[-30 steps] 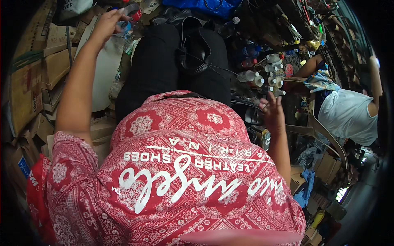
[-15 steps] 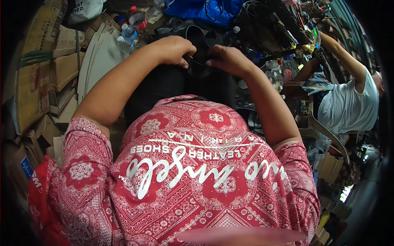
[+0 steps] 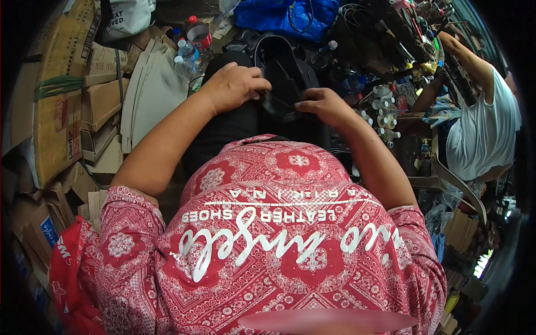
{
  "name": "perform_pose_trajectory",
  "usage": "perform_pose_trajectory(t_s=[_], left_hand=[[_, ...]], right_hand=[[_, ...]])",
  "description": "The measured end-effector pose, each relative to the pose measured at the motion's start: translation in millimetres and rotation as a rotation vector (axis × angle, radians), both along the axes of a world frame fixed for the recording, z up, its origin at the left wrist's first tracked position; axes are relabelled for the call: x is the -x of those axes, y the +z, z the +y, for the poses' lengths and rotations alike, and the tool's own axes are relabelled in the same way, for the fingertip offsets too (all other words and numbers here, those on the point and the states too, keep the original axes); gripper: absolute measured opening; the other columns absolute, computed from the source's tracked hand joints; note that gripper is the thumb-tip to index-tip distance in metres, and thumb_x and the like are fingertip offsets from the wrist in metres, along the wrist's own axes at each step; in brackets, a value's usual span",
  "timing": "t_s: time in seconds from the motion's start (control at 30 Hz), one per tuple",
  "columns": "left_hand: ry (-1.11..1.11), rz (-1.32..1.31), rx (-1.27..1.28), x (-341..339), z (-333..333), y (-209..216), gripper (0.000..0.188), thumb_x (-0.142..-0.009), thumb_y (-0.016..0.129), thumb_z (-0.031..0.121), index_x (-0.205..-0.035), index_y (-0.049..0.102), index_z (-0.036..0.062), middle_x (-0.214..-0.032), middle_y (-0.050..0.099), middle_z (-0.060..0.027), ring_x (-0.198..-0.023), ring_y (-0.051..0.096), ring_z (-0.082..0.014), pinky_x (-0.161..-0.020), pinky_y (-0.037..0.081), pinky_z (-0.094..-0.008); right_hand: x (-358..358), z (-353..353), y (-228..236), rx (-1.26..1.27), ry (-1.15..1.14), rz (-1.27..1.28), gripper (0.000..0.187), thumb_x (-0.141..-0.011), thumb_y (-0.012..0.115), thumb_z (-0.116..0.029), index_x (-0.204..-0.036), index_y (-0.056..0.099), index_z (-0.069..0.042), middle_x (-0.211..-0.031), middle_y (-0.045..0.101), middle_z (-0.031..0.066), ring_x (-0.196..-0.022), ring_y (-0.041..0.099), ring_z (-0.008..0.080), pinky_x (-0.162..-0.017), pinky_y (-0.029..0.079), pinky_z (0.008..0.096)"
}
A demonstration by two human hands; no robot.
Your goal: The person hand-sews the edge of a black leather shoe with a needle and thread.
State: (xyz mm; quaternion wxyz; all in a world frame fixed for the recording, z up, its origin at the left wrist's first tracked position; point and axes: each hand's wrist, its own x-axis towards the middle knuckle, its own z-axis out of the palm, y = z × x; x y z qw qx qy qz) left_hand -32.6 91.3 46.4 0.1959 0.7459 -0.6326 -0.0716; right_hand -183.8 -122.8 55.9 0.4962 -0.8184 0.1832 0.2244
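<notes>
Above the red patterned shirt point(image 3: 279, 245), both hands meet on a black curved leather piece point(image 3: 282, 84) that lies over the lap, in front of the body at the middle of the view. The left hand point(image 3: 234, 86) rests on its left edge with the fingers curled down, pinching the material. The right hand point(image 3: 324, 106) holds the right edge, its fingers bent and closed on the leather. Clear plastic bottles with red and blue caps point(image 3: 190, 44) stand just beyond the left hand, beside flattened brown cardboard sheets point(image 3: 67, 106). A crumpled blue plastic bag point(image 3: 279, 17) lies beyond the leather piece. At the right, a person in a white shirt point(image 3: 480, 134) bends over cluttered shelves.
</notes>
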Motion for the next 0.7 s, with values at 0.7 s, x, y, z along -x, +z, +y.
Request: perform_pose_trajectory(t_s=[0.7], left_hand=[[-0.163, -0.403, -0.048, 0, -40, -13, 0.004, -0.080, 0.051, 0.013, -0.077, 0.054, 0.0150, -0.080, 0.051, -0.0032, -0.075, 0.060, -0.0192, -0.069, 0.042, -0.0335]], right_hand=[[6, -26, -23, 0.082, -0.069, -0.015, 0.034, -0.081, 0.070, -0.036, -0.096, 0.069, -0.006, -0.086, 0.069, 0.0078, -0.082, 0.064, 0.0182, -0.077, 0.045, 0.0306]])
